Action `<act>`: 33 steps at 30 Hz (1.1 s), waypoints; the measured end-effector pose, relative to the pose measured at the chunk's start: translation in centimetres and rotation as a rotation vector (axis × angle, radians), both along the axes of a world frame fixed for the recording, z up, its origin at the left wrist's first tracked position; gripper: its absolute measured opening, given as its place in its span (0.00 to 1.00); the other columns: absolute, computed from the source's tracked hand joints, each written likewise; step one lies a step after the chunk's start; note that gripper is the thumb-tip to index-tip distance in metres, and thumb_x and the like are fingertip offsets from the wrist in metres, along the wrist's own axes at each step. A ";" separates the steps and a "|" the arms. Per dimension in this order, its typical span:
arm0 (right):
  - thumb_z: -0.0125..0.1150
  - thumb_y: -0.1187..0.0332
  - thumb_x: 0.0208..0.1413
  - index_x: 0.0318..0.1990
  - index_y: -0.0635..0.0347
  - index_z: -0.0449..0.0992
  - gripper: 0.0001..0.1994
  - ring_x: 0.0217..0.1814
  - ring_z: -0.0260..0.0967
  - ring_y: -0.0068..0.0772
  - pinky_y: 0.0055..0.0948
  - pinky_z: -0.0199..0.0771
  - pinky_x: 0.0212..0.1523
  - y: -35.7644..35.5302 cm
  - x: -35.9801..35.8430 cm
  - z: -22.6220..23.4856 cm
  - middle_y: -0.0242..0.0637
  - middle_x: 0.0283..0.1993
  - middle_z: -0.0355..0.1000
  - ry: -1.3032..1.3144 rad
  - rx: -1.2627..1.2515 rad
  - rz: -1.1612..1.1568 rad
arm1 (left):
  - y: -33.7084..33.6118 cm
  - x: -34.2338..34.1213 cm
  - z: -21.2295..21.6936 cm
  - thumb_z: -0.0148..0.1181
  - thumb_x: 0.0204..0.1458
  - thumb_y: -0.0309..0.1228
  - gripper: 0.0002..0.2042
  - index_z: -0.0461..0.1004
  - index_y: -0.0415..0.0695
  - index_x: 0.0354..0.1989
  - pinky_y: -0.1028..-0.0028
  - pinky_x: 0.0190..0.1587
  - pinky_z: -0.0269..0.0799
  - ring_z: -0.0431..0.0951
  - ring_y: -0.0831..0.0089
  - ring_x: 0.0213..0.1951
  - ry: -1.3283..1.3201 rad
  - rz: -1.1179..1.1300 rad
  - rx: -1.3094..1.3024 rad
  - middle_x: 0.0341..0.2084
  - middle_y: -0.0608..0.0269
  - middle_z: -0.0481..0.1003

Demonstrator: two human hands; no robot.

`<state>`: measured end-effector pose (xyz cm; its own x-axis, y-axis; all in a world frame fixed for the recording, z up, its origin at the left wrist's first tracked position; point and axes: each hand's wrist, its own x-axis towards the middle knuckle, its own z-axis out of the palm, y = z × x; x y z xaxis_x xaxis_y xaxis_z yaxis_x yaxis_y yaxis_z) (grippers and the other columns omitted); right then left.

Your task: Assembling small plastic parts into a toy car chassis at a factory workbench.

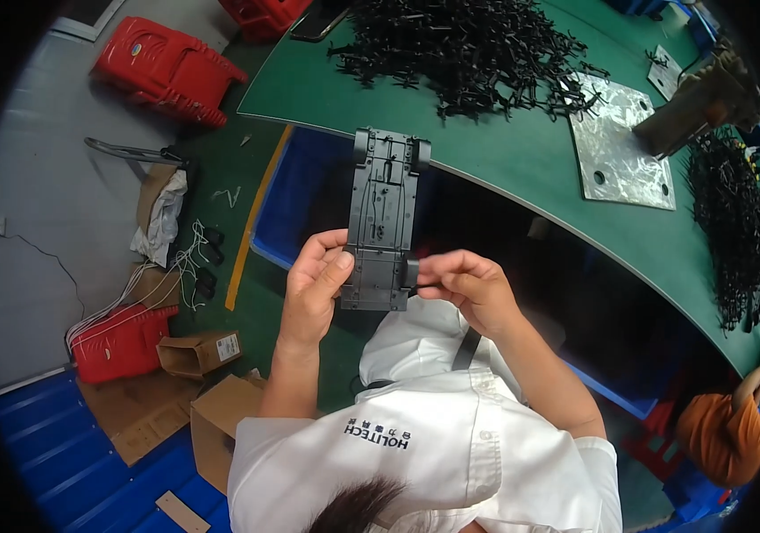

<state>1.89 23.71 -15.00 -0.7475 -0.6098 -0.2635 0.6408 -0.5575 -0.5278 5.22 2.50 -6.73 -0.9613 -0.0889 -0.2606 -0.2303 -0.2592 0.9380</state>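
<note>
A long black toy-car chassis is held up in front of me, close to the table's near edge. Small wheels show at its far corners and at its near right side. My left hand is closed round the near left part, thumb on top, hiding that corner. At the near right wheel, the bent fingers of my right hand are pinched together. Something dark shows between those fingertips, too small to name.
A large heap of small black parts lies on the green table, beside a metal plate with a post. More black parts lie rightward. Blue bins sit below. A person in orange works at right; red cases stand left.
</note>
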 end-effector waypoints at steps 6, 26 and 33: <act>0.41 0.87 0.40 0.17 0.64 0.69 0.11 0.25 0.67 0.30 0.26 0.69 0.26 1.5 0.4 -3.2 0.39 0.22 0.68 0.314 0.530 0.053 | -0.4 0.2 -1.2 0.52 0.56 0.29 0.16 0.62 0.35 0.50 0.82 0.41 0.69 0.75 0.80 0.38 0.003 0.052 -0.027 0.38 0.59 0.75; 0.53 0.76 0.37 0.18 0.58 0.71 0.03 0.27 0.70 0.44 0.38 0.71 0.29 1.4 0.0 -8.2 0.39 0.23 0.71 1.095 1.133 0.232 | -8.8 1.3 -10.3 0.53 0.54 0.29 0.12 0.71 0.37 0.44 0.78 0.44 0.66 0.71 0.78 0.39 -0.179 0.364 -0.221 0.36 0.63 0.74; 0.52 0.78 0.39 0.19 0.60 0.71 0.03 0.30 0.70 0.43 0.35 0.71 0.32 1.8 0.4 -7.3 0.41 0.25 0.71 1.026 1.147 0.217 | -15.8 -1.6 -25.0 0.57 0.52 0.34 0.15 0.71 0.37 0.44 0.75 0.44 0.66 0.70 0.74 0.41 -0.463 0.385 -0.551 0.36 0.61 0.73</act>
<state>2.32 25.52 -22.34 -0.8205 -0.5633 -0.0976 -0.2369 0.4904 -0.8387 3.66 -13.34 -31.71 -0.6426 -0.6226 -0.4465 -0.6150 0.0716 0.7853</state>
